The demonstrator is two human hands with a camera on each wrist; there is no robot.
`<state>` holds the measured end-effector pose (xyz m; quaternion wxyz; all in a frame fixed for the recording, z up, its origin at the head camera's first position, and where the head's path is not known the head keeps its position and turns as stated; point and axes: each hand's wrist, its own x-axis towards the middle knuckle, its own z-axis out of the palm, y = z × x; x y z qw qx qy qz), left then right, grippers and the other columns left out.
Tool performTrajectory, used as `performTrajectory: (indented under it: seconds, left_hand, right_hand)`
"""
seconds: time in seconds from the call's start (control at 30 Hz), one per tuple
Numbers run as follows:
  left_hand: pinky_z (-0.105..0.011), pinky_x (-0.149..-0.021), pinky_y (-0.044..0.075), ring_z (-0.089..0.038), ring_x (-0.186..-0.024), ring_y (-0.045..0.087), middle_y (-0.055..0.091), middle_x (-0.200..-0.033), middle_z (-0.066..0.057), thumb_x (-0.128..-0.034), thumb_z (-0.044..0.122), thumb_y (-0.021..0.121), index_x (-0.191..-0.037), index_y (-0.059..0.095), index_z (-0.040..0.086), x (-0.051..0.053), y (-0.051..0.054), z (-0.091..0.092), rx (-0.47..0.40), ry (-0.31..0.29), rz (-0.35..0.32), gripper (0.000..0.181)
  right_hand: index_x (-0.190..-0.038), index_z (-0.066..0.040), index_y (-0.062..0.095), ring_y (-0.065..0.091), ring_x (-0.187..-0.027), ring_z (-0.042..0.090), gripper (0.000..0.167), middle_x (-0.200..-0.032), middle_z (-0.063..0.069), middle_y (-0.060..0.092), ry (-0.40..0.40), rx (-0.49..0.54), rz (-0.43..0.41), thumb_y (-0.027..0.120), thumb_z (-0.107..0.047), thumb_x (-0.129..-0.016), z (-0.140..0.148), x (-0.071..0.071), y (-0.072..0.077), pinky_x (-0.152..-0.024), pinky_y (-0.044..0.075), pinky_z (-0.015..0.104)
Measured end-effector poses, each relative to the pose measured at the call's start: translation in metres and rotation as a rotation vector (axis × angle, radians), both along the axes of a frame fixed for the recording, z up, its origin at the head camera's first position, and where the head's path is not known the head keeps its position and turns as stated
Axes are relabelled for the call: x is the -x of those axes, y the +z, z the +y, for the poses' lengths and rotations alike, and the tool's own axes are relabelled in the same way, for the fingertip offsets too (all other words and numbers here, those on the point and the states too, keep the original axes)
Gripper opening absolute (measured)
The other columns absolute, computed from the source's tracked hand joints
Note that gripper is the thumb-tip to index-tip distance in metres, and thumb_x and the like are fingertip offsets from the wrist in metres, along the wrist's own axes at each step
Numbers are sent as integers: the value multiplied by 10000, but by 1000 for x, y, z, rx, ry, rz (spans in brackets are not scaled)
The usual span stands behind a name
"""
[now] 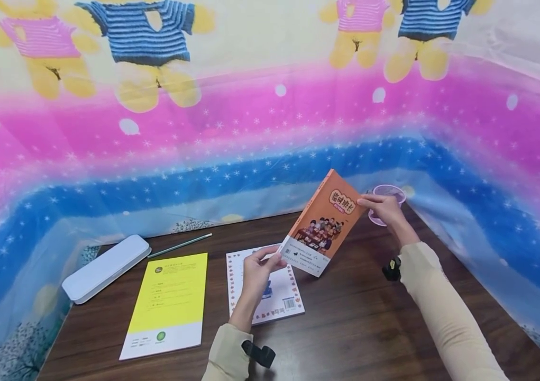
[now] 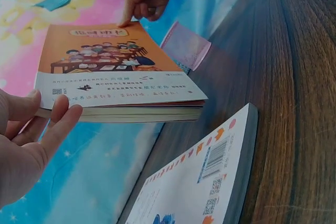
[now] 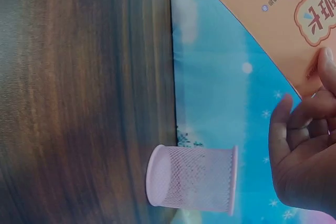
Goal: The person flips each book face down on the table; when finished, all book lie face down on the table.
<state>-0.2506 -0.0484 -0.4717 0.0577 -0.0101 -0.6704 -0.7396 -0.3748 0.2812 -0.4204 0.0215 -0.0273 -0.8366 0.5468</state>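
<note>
An orange book [image 1: 329, 225] with a white lower band is held tilted above the table by both hands. My left hand [image 1: 261, 272] pinches its lower left corner by the spine, thumb on the front cover. At the upper right corner, my right hand [image 1: 386, 211] pinches the cover between thumb and fingers, as the right wrist view also shows. Beneath the left hand a white book [image 1: 246, 312] with a leaf-patterned border and a barcode lies on the table, partly hidden by that hand. In the left wrist view the orange book's page edges [image 2: 142, 114] face the camera.
A pink mesh pen cup [image 3: 197, 179] stands behind the right hand. On the left lie a yellow-and-white booklet [image 1: 170, 296], a white pencil case [image 1: 108, 268] and a green pencil [image 1: 181, 245]. Patterned cloth [image 1: 250, 127] surrounds the dark wooden table [image 1: 360, 328] at the back and sides.
</note>
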Motion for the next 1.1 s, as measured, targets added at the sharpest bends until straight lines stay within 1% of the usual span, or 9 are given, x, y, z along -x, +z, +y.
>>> performTrajectory:
  seconds: [0.1, 0.17, 0.37, 0.53, 0.67, 0.77, 0.9, 1.03, 1.1]
  left_hand:
    - [-253, -798, 598, -49, -713, 695, 664, -1101, -277, -925, 8, 609, -1122, 658, -92, 0, 1, 2, 13, 6, 20, 226]
    - [-252, -797, 598, -54, -720, 694, 669, -1093, -272, -927, 12, 609, -1118, 659, -93, 0, 2, 3, 17, 8, 35, 224]
    - [-252, -826, 590, -141, -851, 724, 693, -1133, -218, -898, -5, 642, -1102, 678, -77, 3, -1, 3, -39, 16, 55, 219]
    - [-246, -822, 590, -110, -859, 733, 711, -1128, -199, -875, 4, 678, -1091, 668, -108, 7, -6, 1, -107, 30, 28, 244]
    - [-224, -802, 590, -92, -823, 730, 726, -1087, -189, -876, 10, 677, -1064, 669, -115, 6, -11, 0, -86, 54, -12, 226]
    - [-175, -773, 570, -85, -828, 700, 746, -1039, -139, -844, -1, 697, -1021, 699, -67, 5, -17, 1, -4, 96, -42, 188]
    - [-156, -716, 522, -88, -839, 627, 686, -1082, -115, -789, -57, 705, -1001, 697, -41, 4, -20, 2, 47, 144, -70, 213]
    - [-151, -707, 549, -103, -847, 628, 611, -1222, -185, -779, -106, 688, -1133, 654, -51, 1, -22, 6, 39, 125, -96, 360]
    - [-134, -702, 553, -98, -836, 646, 618, -1255, -227, -772, -106, 694, -1184, 638, -58, -2, -25, 8, 59, 103, -86, 419]
  right_hand:
    - [-1362, 41, 525, 577, -668, 0, 586, -693, -187, 646, 14, 122, -21, 683, -298, -911, 1, -2, -3, -643, 519, 163]
    - [-1386, 83, 469, 593, -590, -42, 594, -654, -189, 656, 53, 213, -31, 660, -247, -931, 3, -4, -6, -613, 531, 143]
    - [-1416, 65, 404, 713, -789, -5, 547, -794, -178, 730, 192, 347, -17, 579, -217, -981, 11, -6, -17, -810, 576, 201]
    - [-1153, -122, 571, 734, -859, 100, 255, -872, -66, 732, 283, 515, 4, 447, -311, -1033, 16, -8, -24, -827, 592, 266]
    - [-966, -228, 622, 704, -840, 67, 328, -893, -90, 690, 289, 467, -15, 360, -412, -1041, 17, -8, -29, -782, 593, 255]
    - [-959, -253, 610, 662, -838, 19, 230, -909, -153, 657, 265, 392, -43, 411, -332, -1042, 19, -10, -34, -764, 573, 223]
    - [-1103, -156, 572, 649, -856, -18, 117, -919, -193, 640, 242, 304, -56, 513, -162, -1003, 19, -15, -38, -775, 555, 206]
    - [-1312, -7, 493, 641, -886, -27, 407, -1010, -136, 643, 214, 188, -15, 592, -200, -968, 18, -16, -44, -819, 553, 223]
    - [-1367, -2, 464, 640, -880, -20, 497, -1099, -25, 648, 194, 160, -1, 610, -247, -960, 20, -14, -49, -824, 553, 233]
